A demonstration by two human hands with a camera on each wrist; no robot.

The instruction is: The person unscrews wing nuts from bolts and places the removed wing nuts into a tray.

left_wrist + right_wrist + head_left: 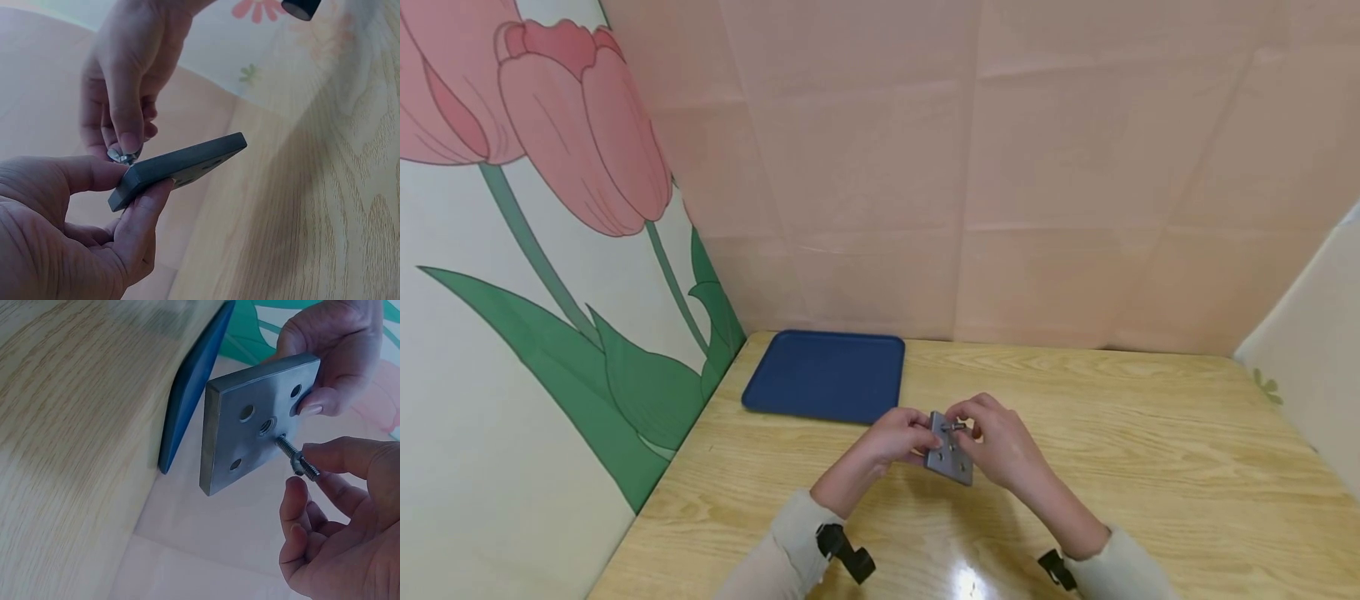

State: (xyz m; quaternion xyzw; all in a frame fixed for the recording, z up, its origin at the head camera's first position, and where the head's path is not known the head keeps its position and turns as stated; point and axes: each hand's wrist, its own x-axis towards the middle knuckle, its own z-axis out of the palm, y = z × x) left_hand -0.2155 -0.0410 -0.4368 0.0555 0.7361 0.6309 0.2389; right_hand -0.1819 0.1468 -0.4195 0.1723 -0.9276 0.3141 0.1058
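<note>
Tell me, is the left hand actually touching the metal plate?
Touching. The left wrist view shows the left hand pinching one end of the metal plate, its thumb and fingers against it with no gap between.

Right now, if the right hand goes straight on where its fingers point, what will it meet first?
Probably the metal plate, just beyond the threaded bolt that the right hand pinches; the exact gap is unclear.

Two hands [898, 437] [1002, 442], one metal plate [257, 442], one threaded rod [298, 460] — one tray [823, 375], one table [1150, 433]
</note>
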